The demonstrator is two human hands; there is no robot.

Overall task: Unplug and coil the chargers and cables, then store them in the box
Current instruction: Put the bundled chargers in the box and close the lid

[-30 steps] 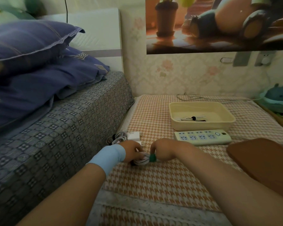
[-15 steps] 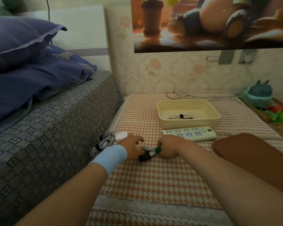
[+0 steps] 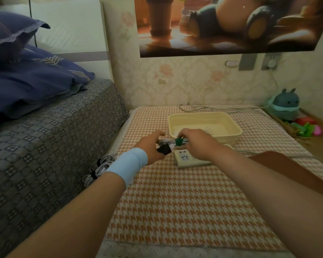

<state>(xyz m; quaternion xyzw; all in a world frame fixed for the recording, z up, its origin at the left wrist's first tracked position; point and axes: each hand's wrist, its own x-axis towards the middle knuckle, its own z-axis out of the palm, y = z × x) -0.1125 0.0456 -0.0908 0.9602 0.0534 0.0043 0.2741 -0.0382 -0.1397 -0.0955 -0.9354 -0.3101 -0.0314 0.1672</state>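
Taking the cream box (image 3: 229,135) on the houndstooth cloth (image 3: 175,202) as landmark: far to its left, against the edge of the patterned bed (image 3: 54,146), two coiled white cables (image 3: 99,169) bound with black ties are seen lying on the cloth, partly hidden by a light blue wristband (image 3: 128,165). Nearer the box, the left hand (image 3: 153,148) is closed around one end of a coiled cable bundle (image 3: 169,142), with a black plug (image 3: 164,149) pinched under its fingers. The bundle is held raised just in front of the box's left front corner. Its other end, where a green tie (image 3: 179,141) is wrapped, is gripped by the right hand (image 3: 196,142). A white power strip (image 3: 185,158) is laid in front of the box, below the hands. Inside the box something thin and dark can be made out, possibly another cable. Right of the box a blue plush toy (image 3: 285,104) is set by the wall.
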